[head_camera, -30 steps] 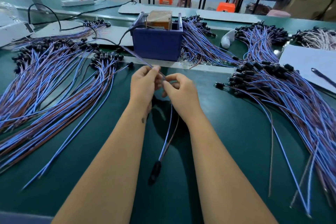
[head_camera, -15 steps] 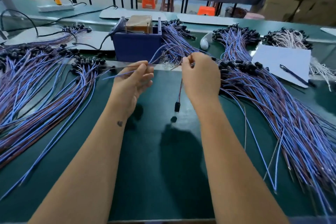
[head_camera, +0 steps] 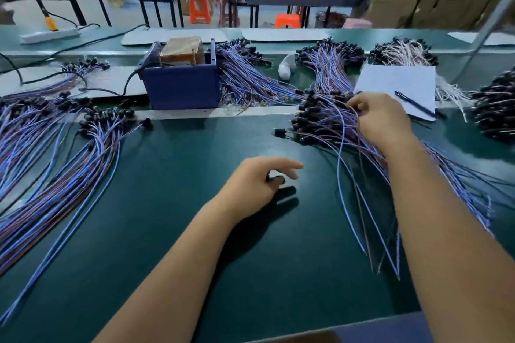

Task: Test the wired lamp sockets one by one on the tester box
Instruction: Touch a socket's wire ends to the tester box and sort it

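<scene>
The blue tester box, with a brown block on top, stands at the back of the green mat. Wired lamp sockets with blue and brown leads lie in a big pile on the left and another on the right. My right hand reaches into the right pile and pinches one of its wires near the black sockets. My left hand hovers low over the middle of the mat with fingers loosely curled. A small dark shape shows under its fingers, and no wire trails from it.
A white sheet with a pen lies behind my right hand. More socket bundles and a black heap fill the back right. A white object and a power strip sit further back.
Both hands have let go of the wired socket they held together. My right hand moved right into the pile; my left hand dropped toward the middle of the mat.
</scene>
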Action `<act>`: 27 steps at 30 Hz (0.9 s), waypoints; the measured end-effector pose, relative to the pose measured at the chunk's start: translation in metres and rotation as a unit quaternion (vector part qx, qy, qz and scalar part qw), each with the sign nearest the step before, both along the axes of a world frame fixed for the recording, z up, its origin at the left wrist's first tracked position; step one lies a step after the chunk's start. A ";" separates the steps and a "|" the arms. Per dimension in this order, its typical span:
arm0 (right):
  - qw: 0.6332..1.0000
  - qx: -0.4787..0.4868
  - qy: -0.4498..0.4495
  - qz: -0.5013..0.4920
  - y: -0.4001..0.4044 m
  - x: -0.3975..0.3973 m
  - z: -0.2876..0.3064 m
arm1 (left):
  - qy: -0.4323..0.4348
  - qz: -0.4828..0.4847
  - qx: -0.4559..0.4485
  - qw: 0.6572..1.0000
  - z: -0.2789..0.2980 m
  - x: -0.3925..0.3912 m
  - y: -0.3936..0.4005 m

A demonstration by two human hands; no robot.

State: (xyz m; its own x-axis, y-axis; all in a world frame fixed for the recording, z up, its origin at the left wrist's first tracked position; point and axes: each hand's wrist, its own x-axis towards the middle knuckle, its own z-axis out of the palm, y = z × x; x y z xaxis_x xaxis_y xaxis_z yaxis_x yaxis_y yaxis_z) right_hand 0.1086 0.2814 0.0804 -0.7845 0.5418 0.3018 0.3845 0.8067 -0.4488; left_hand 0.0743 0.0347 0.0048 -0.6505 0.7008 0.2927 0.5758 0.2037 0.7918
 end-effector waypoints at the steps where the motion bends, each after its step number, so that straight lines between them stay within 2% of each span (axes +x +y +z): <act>1: 0.999 0.010 -0.016 -0.032 0.001 0.001 0.000 | 0.000 0.028 0.012 1.000 0.000 -0.002 -0.001; 4: 0.994 0.031 0.018 -0.107 -0.011 -0.003 0.007 | 0.009 0.127 0.044 0.991 0.000 -0.013 -0.007; 9: 0.973 0.104 0.147 -0.144 -0.055 -0.020 0.019 | -0.010 0.276 0.070 0.959 0.002 -0.037 -0.041; 11: 0.965 0.142 0.191 -0.113 -0.070 -0.027 0.019 | -0.041 0.313 0.091 0.945 0.000 -0.044 -0.054; 12: 0.967 0.149 0.195 -0.066 -0.077 -0.031 0.017 | -0.059 0.324 0.105 0.938 0.000 -0.047 -0.058; 15: 0.977 0.090 0.149 0.121 -0.101 -0.040 0.000 | -0.109 0.339 0.135 0.925 -0.001 -0.051 -0.061; 18: 0.979 0.052 0.011 0.199 -0.116 -0.042 -0.026 | -0.111 0.338 0.116 0.927 -0.002 -0.051 -0.059; 21: 0.977 0.026 -0.129 0.165 -0.116 -0.041 -0.046 | -0.113 0.337 0.110 0.928 -0.002 -0.051 -0.058; 25: 0.992 0.003 -0.125 0.026 -0.094 -0.032 -0.049 | -0.115 0.358 0.120 0.919 0.001 -0.049 -0.060; 27: 0.991 -0.029 -0.123 -0.037 -0.083 -0.029 -0.045 | -0.088 0.381 0.123 0.912 0.005 -0.048 -0.062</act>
